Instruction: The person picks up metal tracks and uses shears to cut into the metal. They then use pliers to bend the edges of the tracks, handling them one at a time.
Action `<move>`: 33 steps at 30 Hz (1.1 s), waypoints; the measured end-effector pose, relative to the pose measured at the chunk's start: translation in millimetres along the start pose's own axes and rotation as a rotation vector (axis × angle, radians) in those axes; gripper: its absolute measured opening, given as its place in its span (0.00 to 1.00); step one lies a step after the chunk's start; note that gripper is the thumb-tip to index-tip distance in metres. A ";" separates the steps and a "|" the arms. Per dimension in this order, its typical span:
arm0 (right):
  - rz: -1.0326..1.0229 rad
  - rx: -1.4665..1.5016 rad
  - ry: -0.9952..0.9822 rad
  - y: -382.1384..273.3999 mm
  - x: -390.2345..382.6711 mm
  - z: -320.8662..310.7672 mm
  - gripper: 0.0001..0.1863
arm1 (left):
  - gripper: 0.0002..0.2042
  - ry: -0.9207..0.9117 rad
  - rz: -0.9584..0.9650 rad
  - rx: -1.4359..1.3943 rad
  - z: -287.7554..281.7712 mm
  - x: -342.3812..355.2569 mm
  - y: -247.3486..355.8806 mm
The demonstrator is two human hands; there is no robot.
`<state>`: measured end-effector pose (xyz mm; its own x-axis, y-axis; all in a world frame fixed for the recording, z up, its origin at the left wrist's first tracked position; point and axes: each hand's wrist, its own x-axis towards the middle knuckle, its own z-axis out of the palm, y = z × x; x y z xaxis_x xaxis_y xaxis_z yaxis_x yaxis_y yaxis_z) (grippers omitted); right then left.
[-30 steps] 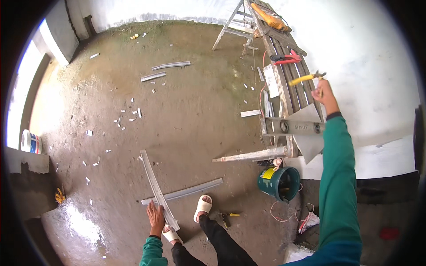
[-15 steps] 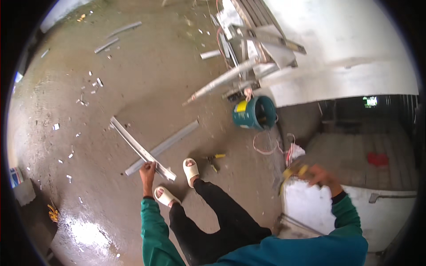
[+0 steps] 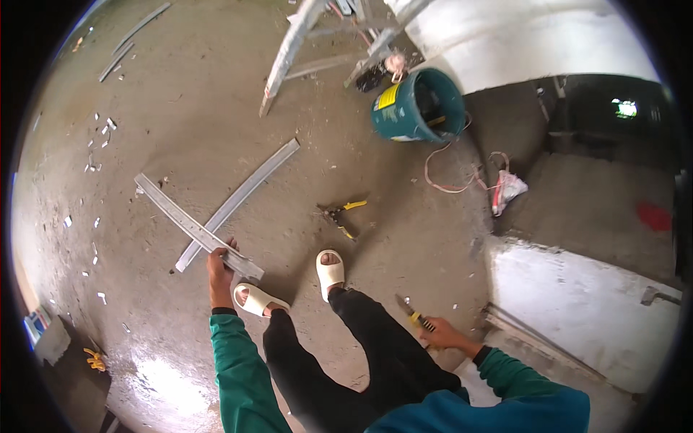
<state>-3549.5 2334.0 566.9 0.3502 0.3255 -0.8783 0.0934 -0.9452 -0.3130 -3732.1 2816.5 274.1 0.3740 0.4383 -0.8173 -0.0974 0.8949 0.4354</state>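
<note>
Left hand gripping metal strip end — right hand closed around yellow-handled knife.

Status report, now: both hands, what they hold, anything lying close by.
Left hand gripping grey metal strip on the floor. Right hand holding yellow-handled cutter. Second strip crossing under the first; yellow-handled snips lying ahead of the feet.
</note>
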 end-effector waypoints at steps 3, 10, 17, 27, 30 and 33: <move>0.106 0.366 -0.010 9.3 80.5 -15.9 0.12 | 0.21 0.064 -0.048 -0.045 -0.4 19.5 -18.6; -0.604 -0.204 0.426 -14.1 279.2 -7.7 0.06 | 0.10 -0.071 0.148 0.032 52.9 71.7 -83.1; -0.909 -0.434 0.237 -51.4 379.0 57.2 0.17 | 0.10 -0.033 0.174 0.033 36.3 71.3 -110.0; -0.922 -0.280 -0.123 -51.6 392.8 87.3 0.22 | 0.10 -0.016 0.146 0.082 2.3 55.7 -124.7; -0.934 -0.315 -0.126 -61.9 387.4 89.2 0.20 | 0.10 0.013 0.161 0.132 1.5 51.1 -128.3; -0.939 -0.323 -0.158 -60.8 389.7 90.9 0.19 | 0.10 0.029 0.165 0.160 1.8 47.8 -127.3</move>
<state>-3503.4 2520.9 210.8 -0.1211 0.9205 -0.3714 0.5249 -0.2582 -0.8111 -3700.2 2723.4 180.3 0.3378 0.5822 -0.7396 -0.0064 0.7871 0.6168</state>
